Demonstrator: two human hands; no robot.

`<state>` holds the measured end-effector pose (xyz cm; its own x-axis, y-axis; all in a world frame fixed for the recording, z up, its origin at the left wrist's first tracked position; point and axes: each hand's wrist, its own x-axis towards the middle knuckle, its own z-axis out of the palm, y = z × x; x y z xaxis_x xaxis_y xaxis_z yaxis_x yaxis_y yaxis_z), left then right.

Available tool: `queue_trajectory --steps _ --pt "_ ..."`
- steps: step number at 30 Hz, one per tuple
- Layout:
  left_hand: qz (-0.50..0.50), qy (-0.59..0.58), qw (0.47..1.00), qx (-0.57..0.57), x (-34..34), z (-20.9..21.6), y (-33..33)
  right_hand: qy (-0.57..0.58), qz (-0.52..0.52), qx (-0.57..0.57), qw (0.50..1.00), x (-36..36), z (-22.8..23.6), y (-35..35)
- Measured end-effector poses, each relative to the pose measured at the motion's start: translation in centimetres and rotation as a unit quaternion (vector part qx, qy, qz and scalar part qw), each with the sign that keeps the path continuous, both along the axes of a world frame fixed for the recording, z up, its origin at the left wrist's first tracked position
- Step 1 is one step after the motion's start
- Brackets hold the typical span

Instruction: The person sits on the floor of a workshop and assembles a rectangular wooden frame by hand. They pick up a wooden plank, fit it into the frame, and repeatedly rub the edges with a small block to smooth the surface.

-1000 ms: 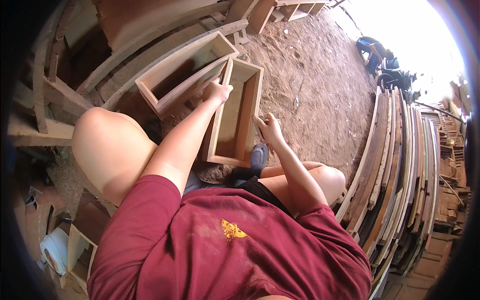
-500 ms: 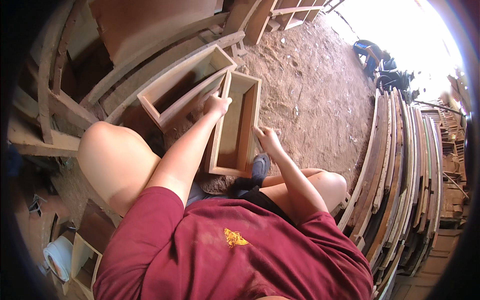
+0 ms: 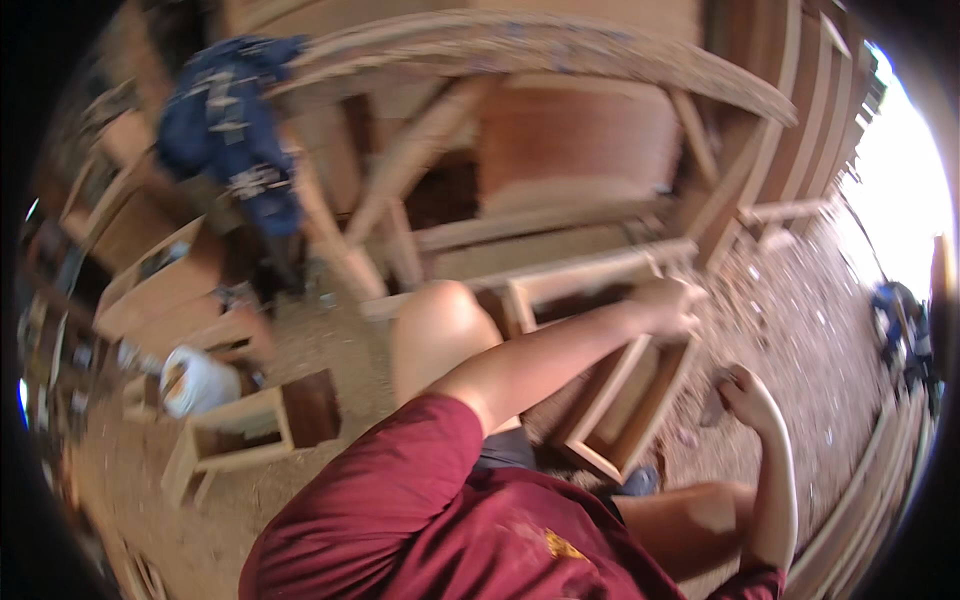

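Note:
My left hand is over the far ends of two open wooden boxes shaped like drawers; motion blur hides its grip. The nearer box lies slanted between my legs, its pale rim facing up. Behind it, the other box is partly covered by my left forearm. Off to the right, clear of both boxes, my right hand pinches a small dark flat piece, which might be sandpaper.
A wooden workbench spans the far side, with dark blue cloth hanging at its left. To the left stand a white roll and another wooden box. Long planks are stacked at right, beyond the dirt floor.
The view has swung left, bringing the bench and blue cloth in. My left hand has come off the box's side and sits over the far ends. My right hand has moved away from the box.

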<state>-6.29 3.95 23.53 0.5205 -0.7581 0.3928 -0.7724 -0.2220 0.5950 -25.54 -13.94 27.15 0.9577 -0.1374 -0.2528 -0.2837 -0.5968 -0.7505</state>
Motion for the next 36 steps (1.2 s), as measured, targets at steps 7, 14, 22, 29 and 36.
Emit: queue_trajectory --steps 7,14,22,29,36 --pt "-0.012 -0.072 0.991 0.117 3.5 0.9 7.1 -0.032 0.017 -0.040 0.999 -0.5 -6.5 -1.6" --pt "-0.036 -0.100 0.968 0.229 1.7 -2.5 6.4 -0.017 0.235 -0.054 0.970 0.9 -10.3 -2.8" --pt "-0.030 -0.124 0.966 0.223 1.3 -0.4 7.3 0.026 0.187 -0.028 0.982 2.2 -13.2 -5.3" --pt "-0.005 -0.175 0.969 0.173 3.1 -2.9 7.2 -0.024 0.220 -0.059 0.974 1.8 -14.2 -3.7" --pt "0.002 -0.174 0.957 0.232 2.2 -3.0 5.5 -0.021 0.322 -0.046 0.945 1.9 -24.6 -9.6"
